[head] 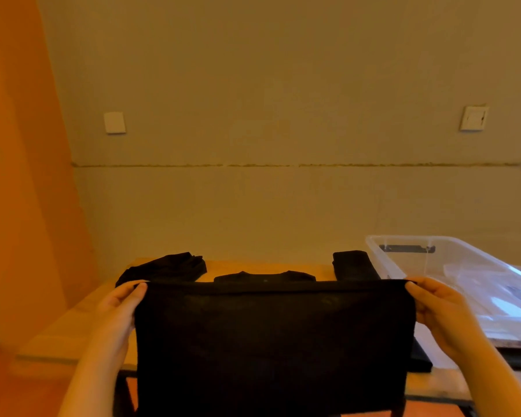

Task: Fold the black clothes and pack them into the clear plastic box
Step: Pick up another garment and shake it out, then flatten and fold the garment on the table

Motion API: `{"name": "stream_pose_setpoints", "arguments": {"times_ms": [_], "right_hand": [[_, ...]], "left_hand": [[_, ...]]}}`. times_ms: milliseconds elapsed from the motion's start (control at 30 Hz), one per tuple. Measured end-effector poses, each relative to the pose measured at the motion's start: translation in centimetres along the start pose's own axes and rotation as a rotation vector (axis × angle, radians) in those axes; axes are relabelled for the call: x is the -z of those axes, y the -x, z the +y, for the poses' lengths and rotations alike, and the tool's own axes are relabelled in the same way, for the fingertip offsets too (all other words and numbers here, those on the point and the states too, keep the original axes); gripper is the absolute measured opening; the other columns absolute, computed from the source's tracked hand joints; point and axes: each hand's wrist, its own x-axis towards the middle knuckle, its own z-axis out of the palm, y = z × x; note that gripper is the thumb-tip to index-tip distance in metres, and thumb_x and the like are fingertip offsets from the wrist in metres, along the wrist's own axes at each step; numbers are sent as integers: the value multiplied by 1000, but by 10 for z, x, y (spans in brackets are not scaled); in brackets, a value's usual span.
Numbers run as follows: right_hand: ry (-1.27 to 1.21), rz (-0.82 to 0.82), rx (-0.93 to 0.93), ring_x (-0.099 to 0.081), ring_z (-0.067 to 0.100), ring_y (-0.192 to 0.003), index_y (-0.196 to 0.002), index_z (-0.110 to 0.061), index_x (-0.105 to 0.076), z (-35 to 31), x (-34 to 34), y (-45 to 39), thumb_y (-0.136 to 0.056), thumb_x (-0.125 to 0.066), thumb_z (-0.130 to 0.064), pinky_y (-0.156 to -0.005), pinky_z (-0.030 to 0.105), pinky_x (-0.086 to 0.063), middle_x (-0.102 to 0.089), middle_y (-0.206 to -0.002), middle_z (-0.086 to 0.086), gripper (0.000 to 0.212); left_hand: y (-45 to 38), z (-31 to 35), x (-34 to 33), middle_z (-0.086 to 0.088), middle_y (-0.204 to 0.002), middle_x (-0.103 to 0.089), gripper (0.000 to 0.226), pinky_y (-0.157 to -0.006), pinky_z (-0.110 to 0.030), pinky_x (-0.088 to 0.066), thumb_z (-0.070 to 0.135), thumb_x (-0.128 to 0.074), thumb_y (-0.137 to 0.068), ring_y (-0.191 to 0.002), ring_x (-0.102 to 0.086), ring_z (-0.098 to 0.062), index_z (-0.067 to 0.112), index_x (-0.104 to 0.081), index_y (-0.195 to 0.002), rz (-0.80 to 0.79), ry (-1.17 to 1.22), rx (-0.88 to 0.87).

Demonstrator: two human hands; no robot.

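Observation:
A black shirt (271, 335) is stretched flat above the near part of the wooden table (73, 329), its hem edge lifted toward the collar. My left hand (121, 308) pinches the left corner of that lifted edge. My right hand (436, 308) pinches the right corner. The shirt's collar (265, 276) shows just behind the raised edge. A crumpled black garment (166, 267) lies at the table's far left. A folded black garment (354, 264) sits at the far middle, beside the clear plastic box (427, 260) on the right.
The clear box lies open and shows no clothes inside. A pale wall with two switch plates (115, 122) rises right behind the table. An orange surface fills the left. The table's near edge is under the hanging shirt.

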Motion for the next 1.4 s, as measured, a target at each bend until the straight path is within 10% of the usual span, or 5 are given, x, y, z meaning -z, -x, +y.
{"name": "stream_pose_setpoints", "arguments": {"times_ms": [300,500,700,1000,1400], "right_hand": [[92,101,-206,-64,24,-77,-97,-7,-62,32,-33,-123,-91,-52,-9,-49,22,-54,-66,-88,15,13],[379,126,-238,-63,36,-87,-99,-3,-64,63,-72,-238,-94,-53,-17,-83,48,-51,-66,-90,20,18],[882,79,-206,-58,24,-100,-133,-9,-44,102,-118,-266,-94,-52,-19,-84,33,-46,-55,-127,13,42],[1240,-634,-135,2,13,-144,-149,-21,-7,150,-182,-178,-94,-30,-52,-116,32,-5,-1,-157,-4,67],[1372,-473,-140,8,15,-144,-149,-20,-2,162,-156,-195,-95,-24,-53,-117,37,-2,4,-157,-1,67]], "left_hand": [[-109,-32,-43,-9,-97,-67,14,-73,-34,-49,14,-54,-93,-94,-63,-23,13,-67,-93,21,-77,131],[-212,-62,-84,-15,-101,-66,17,-84,-39,-48,19,-55,-94,-99,-62,-30,7,-67,-93,40,-249,169],[-231,-96,-119,-8,-130,-53,35,-94,-34,-41,19,-53,-95,-122,-49,-24,9,-50,-129,24,-841,-71],[-165,-151,-128,3,-159,1,62,-118,-34,-4,47,-32,-98,-146,4,-16,25,-8,-151,-573,-1444,-143],[-198,-154,-118,0,-159,4,63,-116,-44,6,56,-15,-96,-145,10,-22,27,-5,-151,-467,-1704,-285]]}}
